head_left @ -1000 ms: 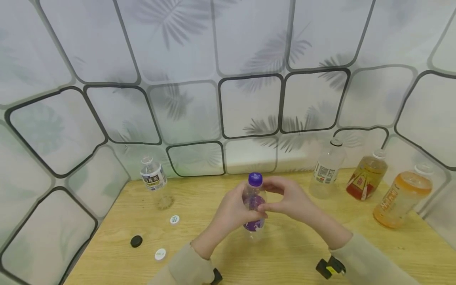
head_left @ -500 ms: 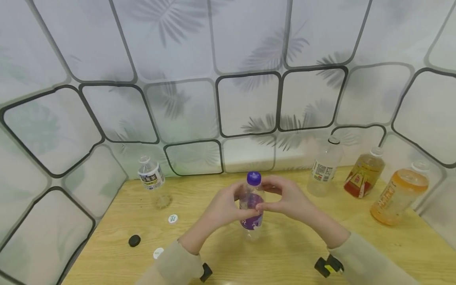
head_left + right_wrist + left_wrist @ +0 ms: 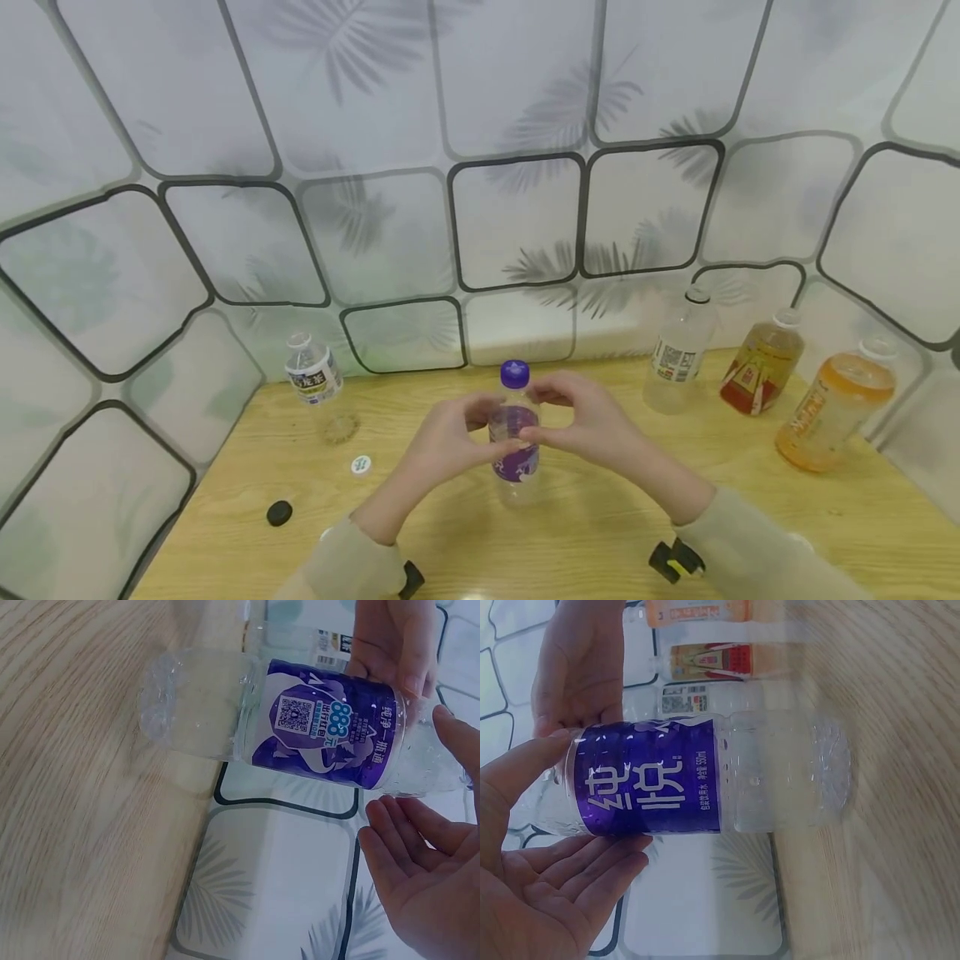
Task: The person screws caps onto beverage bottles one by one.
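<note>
A clear water bottle (image 3: pixel 516 471) with a purple label and purple screw cap (image 3: pixel 515 374) stands upright on the table. My left hand (image 3: pixel 442 442) lies loosely about its left side, thumb across the front. From the right, my right hand (image 3: pixel 592 421) has its thumb at the label and its fingers behind the bottle's neck area. In the left wrist view, the left hand's fingers (image 3: pixel 604 881) are long and spread beside the bottle (image 3: pixel 780 772). Relaxed fingers of the right hand (image 3: pixel 427 870) sit at the bottle's shoulder in the right wrist view.
A capless clear bottle (image 3: pixel 313 379) stands at the left. At the right are another clear bottle (image 3: pixel 675 358), a red-labelled bottle (image 3: pixel 761 362) and an orange-banded bottle (image 3: pixel 836 412). A white cap (image 3: pixel 361 464) and black cap (image 3: pixel 279 512) lie on the wooden table (image 3: pixel 225 550).
My left hand has loosened and drawn left, widening the gap between palm and bottle. The right hand keeps its pose. The bottle stays upright while the head view shifts slightly.
</note>
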Demonstrator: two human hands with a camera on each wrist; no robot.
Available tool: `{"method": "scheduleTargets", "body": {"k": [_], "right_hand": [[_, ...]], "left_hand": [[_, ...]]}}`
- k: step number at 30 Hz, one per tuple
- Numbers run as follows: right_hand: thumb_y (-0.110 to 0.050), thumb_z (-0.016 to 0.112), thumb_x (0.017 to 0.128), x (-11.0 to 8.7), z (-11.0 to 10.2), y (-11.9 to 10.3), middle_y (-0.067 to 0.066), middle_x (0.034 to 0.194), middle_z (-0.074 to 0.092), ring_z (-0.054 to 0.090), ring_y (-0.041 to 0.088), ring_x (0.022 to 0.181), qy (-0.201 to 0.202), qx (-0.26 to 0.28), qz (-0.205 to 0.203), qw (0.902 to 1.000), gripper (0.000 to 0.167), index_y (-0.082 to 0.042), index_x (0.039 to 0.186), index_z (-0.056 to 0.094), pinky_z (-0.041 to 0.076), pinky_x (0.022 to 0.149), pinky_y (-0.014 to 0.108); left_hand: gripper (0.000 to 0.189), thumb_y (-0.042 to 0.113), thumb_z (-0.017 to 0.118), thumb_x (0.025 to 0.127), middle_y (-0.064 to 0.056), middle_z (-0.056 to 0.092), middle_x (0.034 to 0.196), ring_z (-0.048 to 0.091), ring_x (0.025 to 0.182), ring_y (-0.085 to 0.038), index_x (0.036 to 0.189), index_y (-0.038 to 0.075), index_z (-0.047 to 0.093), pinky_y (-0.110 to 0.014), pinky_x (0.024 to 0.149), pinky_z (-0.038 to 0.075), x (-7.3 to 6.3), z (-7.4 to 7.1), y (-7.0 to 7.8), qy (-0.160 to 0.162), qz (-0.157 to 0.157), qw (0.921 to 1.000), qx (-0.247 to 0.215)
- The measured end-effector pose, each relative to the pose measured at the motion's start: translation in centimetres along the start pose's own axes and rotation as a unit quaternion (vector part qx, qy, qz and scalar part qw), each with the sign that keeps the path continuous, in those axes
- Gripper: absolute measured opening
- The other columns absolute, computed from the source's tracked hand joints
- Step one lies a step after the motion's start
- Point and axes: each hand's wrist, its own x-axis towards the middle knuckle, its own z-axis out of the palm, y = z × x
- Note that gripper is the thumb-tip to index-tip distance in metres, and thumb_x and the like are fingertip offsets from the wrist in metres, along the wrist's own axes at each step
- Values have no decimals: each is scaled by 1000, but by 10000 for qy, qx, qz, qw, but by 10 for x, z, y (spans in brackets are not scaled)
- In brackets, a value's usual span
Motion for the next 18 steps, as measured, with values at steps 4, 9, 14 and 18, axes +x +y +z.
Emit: {"method": "scheduleTargets", "body": {"k": [4,9,14,18], "right_hand": [[-20,92,84,3,6,-3,14,119,77,75,30,109,64,-88,66,9999,48,1,123,72,61,101,47],[-21,91,85,11,13,-7,14,121,77,76,30,109,169,-32,140,9998,50,1,125,72,62,100,45],[-22,90,86,20,20,-13,14,120,77,76,30,109,326,-36,144,9994,49,1,125,72,62,100,43],[-23,91,86,28,26,-17,15,119,77,76,30,108,411,-8,187,9990,48,1,123,72,63,99,43]], "left_hand": [[59,25,92,84,-14,76,128,74,119,-33,134,4,70,-47,105,60,-1,-5,-3,80,29,9999,76],[59,22,92,85,-15,76,129,74,119,-34,135,3,69,-46,105,60,-1,-14,-4,223,-31,9996,148],[58,21,91,86,-16,75,131,73,121,-36,136,2,69,-47,106,59,0,-25,-5,367,-165,9990,196],[58,19,90,87,-17,73,134,71,124,-37,138,2,67,-48,108,58,0,-34,-7,425,-268,9986,145]]}}
